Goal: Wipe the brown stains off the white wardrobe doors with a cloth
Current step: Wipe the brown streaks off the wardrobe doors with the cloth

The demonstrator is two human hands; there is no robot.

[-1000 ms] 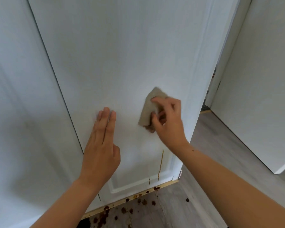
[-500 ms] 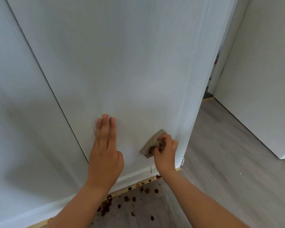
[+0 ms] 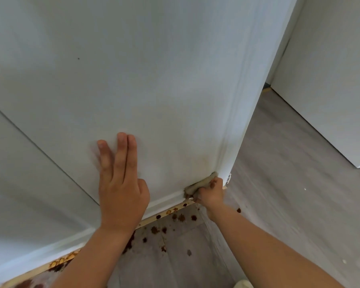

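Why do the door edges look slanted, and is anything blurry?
Head view: the wide-angle lens slants the wardrobe door edges; light soft and even, no glare; the left hand throws a faint shadow; the cloth in the right hand looks soft.

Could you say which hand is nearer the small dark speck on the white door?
Left: left hand lies flat below the small dark speck; the right hand sits lower, farther away.
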